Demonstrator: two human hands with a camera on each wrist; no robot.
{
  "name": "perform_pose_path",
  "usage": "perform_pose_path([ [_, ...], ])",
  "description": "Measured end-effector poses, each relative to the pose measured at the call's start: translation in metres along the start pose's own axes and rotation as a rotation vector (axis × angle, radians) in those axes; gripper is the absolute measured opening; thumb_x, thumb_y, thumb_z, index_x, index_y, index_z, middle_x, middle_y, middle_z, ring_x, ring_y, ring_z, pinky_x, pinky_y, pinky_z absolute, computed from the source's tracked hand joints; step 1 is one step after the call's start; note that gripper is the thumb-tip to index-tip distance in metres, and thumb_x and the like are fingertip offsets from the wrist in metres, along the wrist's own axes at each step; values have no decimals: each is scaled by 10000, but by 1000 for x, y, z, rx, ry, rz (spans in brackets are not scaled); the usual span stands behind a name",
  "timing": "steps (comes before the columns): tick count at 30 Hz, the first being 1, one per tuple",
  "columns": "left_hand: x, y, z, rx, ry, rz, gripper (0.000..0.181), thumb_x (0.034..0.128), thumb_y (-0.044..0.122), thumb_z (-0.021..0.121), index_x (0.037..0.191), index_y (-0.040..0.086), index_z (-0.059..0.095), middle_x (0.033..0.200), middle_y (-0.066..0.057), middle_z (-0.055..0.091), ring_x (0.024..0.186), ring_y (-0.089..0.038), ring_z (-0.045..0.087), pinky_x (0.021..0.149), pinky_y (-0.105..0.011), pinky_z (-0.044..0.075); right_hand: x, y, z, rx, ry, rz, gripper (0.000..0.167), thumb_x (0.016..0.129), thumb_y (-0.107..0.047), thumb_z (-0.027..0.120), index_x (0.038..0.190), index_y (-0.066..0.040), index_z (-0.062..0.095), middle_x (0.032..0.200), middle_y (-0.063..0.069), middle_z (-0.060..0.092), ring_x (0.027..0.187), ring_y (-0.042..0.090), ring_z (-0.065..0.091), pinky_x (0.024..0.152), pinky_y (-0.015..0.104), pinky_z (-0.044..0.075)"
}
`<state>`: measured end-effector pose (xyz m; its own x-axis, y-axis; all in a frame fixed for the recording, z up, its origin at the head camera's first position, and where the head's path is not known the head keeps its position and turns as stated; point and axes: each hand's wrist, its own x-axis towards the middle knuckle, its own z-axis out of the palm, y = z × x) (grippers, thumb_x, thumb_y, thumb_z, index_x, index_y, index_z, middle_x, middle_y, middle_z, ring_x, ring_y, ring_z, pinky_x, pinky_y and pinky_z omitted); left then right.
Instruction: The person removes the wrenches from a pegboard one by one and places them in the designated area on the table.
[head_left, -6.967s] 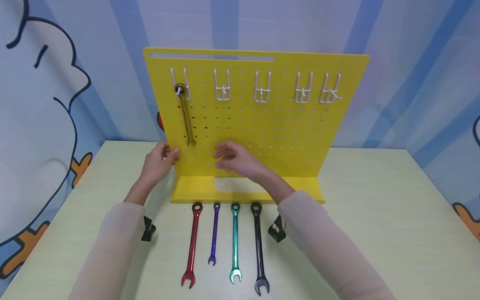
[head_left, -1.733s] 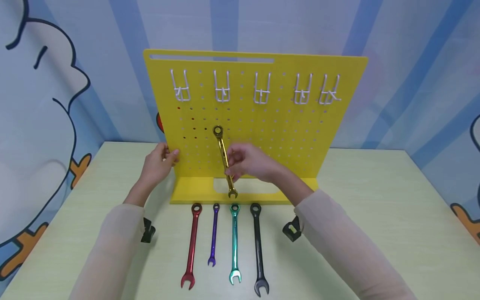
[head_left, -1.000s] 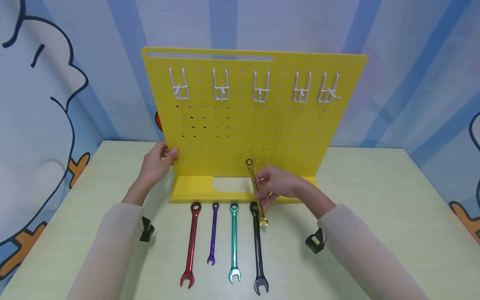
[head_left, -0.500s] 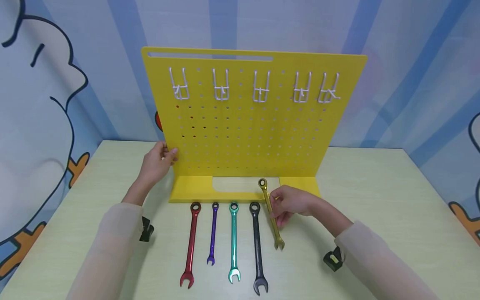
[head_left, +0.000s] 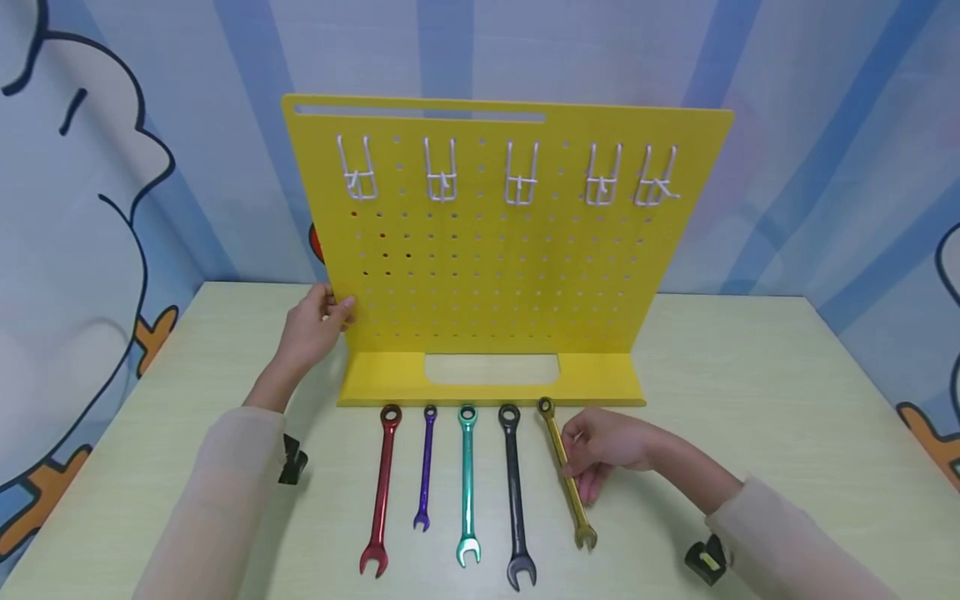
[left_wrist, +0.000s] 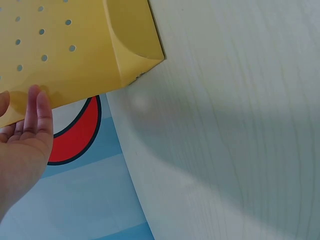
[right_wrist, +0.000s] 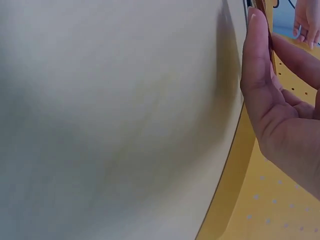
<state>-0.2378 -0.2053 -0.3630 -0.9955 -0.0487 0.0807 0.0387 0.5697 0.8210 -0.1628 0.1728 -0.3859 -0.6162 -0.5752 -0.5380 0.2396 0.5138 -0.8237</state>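
My left hand (head_left: pixel 313 323) holds the left edge of a yellow pegboard (head_left: pixel 517 283), thumb in front and fingers partly hidden behind. The left wrist view shows this hand (left_wrist: pixel 27 145) at the board's edge too. To the right of the black wrench, my right hand (head_left: pixel 611 442) pinches a gold combination wrench (head_left: pixel 577 510) by its shaft, ring end toward the board. Whether the gold wrench touches the table cannot be told. Left of it lie a red wrench (head_left: pixel 383 492), a small purple wrench (head_left: pixel 427 471), a teal wrench (head_left: pixel 468 487) and a black wrench (head_left: pixel 514 492).
Several white wire hooks, such as the leftmost hook (head_left: pixel 361 179), line the board's upper part with nothing hanging on them. The board's base (head_left: pixel 382 379) stands on a pale wooden table (head_left: pixel 750 400). A printed blue backdrop (head_left: pixel 787 167) rises behind.
The gold wrench hung on the leftmost hook at first. My right hand has since carried it down and rightward to beside the black wrench. The left hand stays at the board's edge.
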Motion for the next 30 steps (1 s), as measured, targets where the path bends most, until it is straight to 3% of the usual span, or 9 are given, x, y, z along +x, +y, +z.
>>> perform_pose_path([
  [12, -1, -1, 0, 2, 9, 3, 327, 982, 249, 420, 1145, -33, 408, 1017, -183, 504, 979, -314, 557, 829, -396, 516, -2, 15, 4, 113, 23, -7, 96, 815, 47, 613, 795, 81, 525, 621, 170, 614, 533, 249, 635, 525, 391, 561],
  [22, -3, 0, -2, -1, -1, -11, 368, 979, 288, 415, 1180, -20, 410, 1035, -179, 514, 995, -306, 552, 843, -389, 510, -5, 21, 0, 34, 100, -41, 104, 838, 6, 609, 830, 85, 542, 639, 168, 613, 532, 263, 634, 510, 396, 558],
  [30, -8, -2, -8, 82, -80, -24, 491, 975, 336, 415, 1320, -11, 375, 1200, -215, 513, 1054, -346, 524, 895, -457, 460, -18, 23, -30, -36, 235, -135, 184, 868, -92, 613, 895, 83, 561, 731, 179, 627, 609, 299, 635, 565, 405, 562],
])
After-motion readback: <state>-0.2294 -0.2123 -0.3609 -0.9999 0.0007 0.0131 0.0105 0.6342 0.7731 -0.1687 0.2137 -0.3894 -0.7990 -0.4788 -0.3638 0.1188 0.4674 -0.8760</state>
